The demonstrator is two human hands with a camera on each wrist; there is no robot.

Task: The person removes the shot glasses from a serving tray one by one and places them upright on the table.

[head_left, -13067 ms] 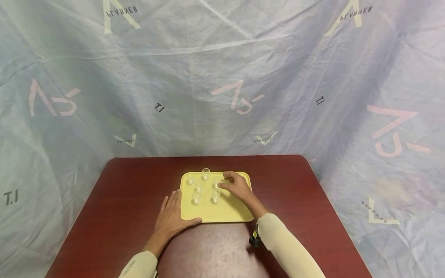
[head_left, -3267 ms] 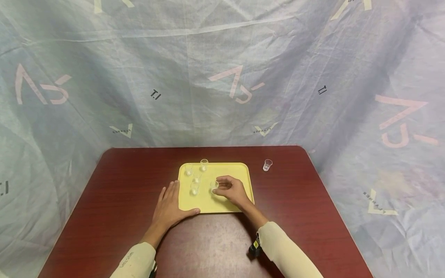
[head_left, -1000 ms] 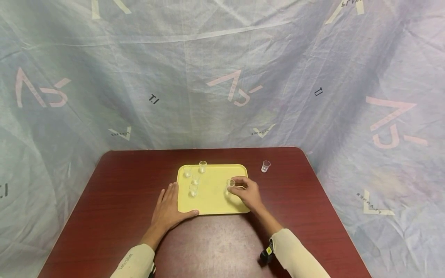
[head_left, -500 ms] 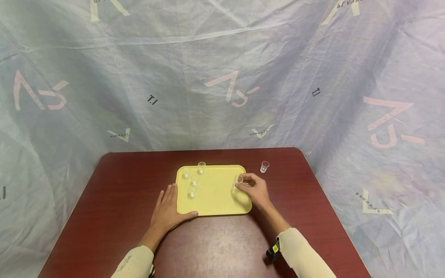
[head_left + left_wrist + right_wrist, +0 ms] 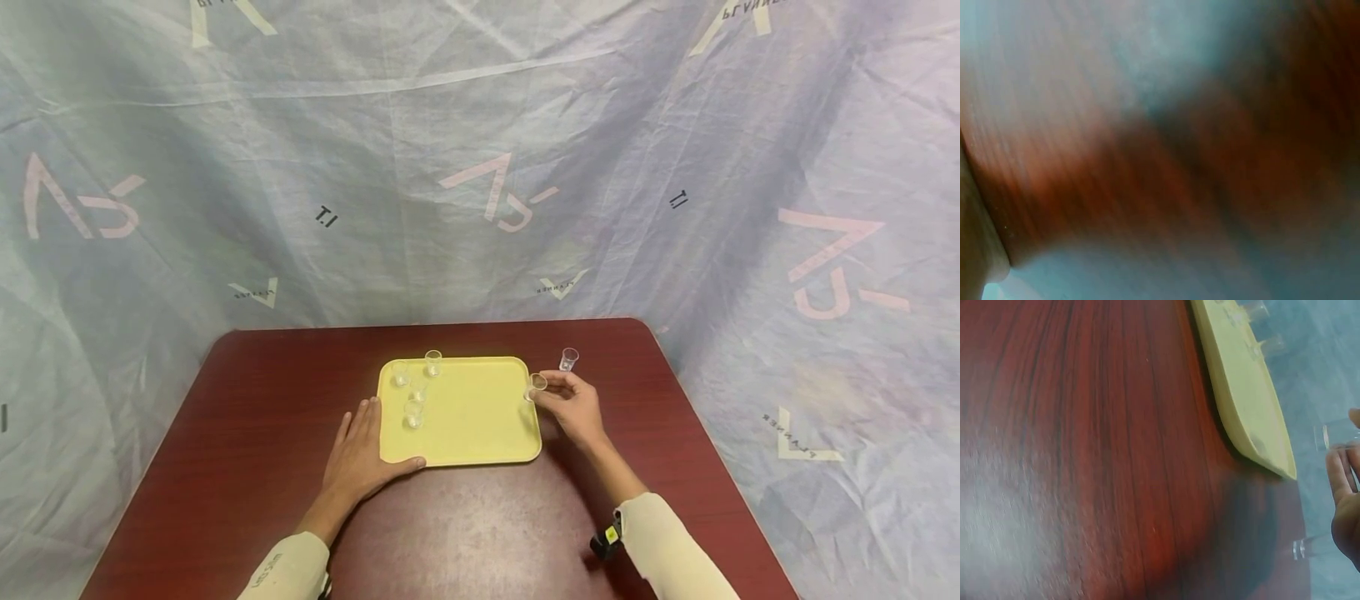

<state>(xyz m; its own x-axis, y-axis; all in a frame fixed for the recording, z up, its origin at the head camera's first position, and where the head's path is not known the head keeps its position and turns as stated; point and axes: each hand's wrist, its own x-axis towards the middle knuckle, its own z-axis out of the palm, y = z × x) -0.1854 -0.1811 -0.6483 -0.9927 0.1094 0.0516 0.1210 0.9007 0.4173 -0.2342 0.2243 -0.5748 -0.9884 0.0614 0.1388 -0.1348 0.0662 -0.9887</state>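
Observation:
In the head view my right hand (image 5: 576,410) pinches a small clear glass (image 5: 537,382) between thumb and fingers, over the right edge of the yellow tray (image 5: 480,421). In the right wrist view the held glass (image 5: 1327,435) is raised above the level of the tray (image 5: 1238,394). My left hand (image 5: 358,454) rests at the tray's front left corner, fingers straight along the left side and thumb along the front edge. Several like glasses, such as a front one (image 5: 414,415) and a back one (image 5: 432,363), stand on the tray's left half.
One more clear glass (image 5: 569,359) stands on the dark red table (image 5: 292,375), right of the tray and just behind my right hand. A printed grey cloth (image 5: 405,208) hangs behind the table and along its sides. The left wrist view is mostly blurred.
A glass went from the tray to the table on the right. Since then my right hand has taken another from the tray and carried it rightward to the tray's edge. The left hand has stayed put.

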